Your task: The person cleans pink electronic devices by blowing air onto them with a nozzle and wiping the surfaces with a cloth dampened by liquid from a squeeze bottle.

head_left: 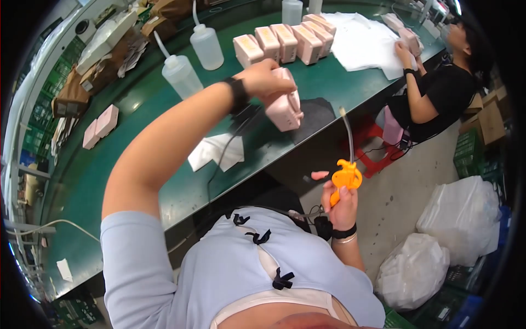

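Note:
My left hand (pixel 263 79), a black band on its wrist, is closed around a pink boxy device (pixel 286 112) held over the green table (pixel 137 148). The device is tilted, with a small part sticking out at its lower corner. My right hand (pixel 343 208) grips an orange air blow gun (pixel 347 176) off the table's front edge. From the gun a clear tube nozzle (pixel 348 134) points up and away, to the right of the device. A dark grey cloth (pixel 318 118) lies beyond the device on the table.
Several pink devices (pixel 285 43) stand at the back, and two pink pieces (pixel 101 127) lie left. Squeeze bottles (pixel 182 77) and a white cloth (pixel 219 151) are near my left arm. A co-worker (pixel 438 88) sits at right. Wrapped bags (pixel 413 268) stand on the floor.

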Tool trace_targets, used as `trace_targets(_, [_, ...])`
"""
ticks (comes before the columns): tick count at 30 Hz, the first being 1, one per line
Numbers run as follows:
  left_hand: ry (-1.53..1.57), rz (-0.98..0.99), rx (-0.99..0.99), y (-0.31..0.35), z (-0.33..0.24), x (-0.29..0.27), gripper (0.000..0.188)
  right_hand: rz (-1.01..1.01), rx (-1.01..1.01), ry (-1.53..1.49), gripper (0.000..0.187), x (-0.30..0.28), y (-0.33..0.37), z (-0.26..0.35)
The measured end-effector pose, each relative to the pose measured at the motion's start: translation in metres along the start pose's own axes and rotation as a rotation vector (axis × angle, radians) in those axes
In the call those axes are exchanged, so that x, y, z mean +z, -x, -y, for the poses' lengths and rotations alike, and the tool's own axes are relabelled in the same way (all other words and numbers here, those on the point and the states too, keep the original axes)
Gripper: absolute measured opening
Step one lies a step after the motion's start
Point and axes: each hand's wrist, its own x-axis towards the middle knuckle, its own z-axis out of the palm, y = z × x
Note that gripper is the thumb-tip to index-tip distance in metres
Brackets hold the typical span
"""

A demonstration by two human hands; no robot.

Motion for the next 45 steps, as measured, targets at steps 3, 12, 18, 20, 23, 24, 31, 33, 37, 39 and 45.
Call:
trace_targets(3, [-0.198, -0.024, 0.018, -0.054, -0.031, 0.017, 0.072, -0.044, 0.025, 0.024, 0.040, -0.010, 0.011, 0.003])
trace_targets(12, [-0.339, -0.258, 0.059, -0.045, -0.038, 0.020, 0.072, 0.047, 0.141, -0.024, 0.033, -0.007, -0.008, -0.012])
trace_targets(18, [-0.181, 0.163, -0.077, 0.119, 0.017, -0.082, 0.051, 0.105, 0.200, -0.006, 0.032, 0.004, -0.027, -0.022])
trace_targets(20, [-0.075, 0.020, -0.317, 0.166, 0.059, -0.134, 0.047, 0.200, 0.201, -0.034, 0.034, 0.013, -0.037, -0.029])
trace_targets(23, [-0.136, -0.410, -0.509, 0.203, 0.167, -0.219, 0.045, 0.268, 0.253, -0.046, 0.035, 0.035, -0.051, -0.038])
trace_targets(24, [-0.333, -0.533, -0.535, 0.214, 0.210, -0.253, 0.048, 0.307, 0.278, -0.052, 0.036, 0.045, -0.054, -0.038])
trace_targets(31, [-0.908, -0.561, -0.419, 0.156, 0.308, -0.318, 0.093, 0.247, 0.305, 0.079, 0.036, 0.075, -0.050, -0.036])
trace_targets(33, [-1.232, -0.340, -0.388, 0.136, 0.308, -0.319, 0.109, 0.213, 0.288, 0.144, 0.036, 0.080, -0.039, -0.035])
trace_targets(37, [-1.218, -0.121, -0.528, 0.117, 0.308, -0.329, 0.113, 0.119, 0.296, 0.161, 0.036, 0.083, -0.033, -0.034])
trace_targets(39, [-1.189, -0.207, -0.396, 0.131, 0.309, -0.334, 0.112, 0.108, 0.280, 0.171, 0.035, 0.091, -0.034, -0.034])
trace_targets(45, [-0.978, -0.630, 0.151, 0.243, 0.238, -0.295, 0.109, 0.346, 0.342, 0.232, 0.026, 0.123, -0.055, -0.013])
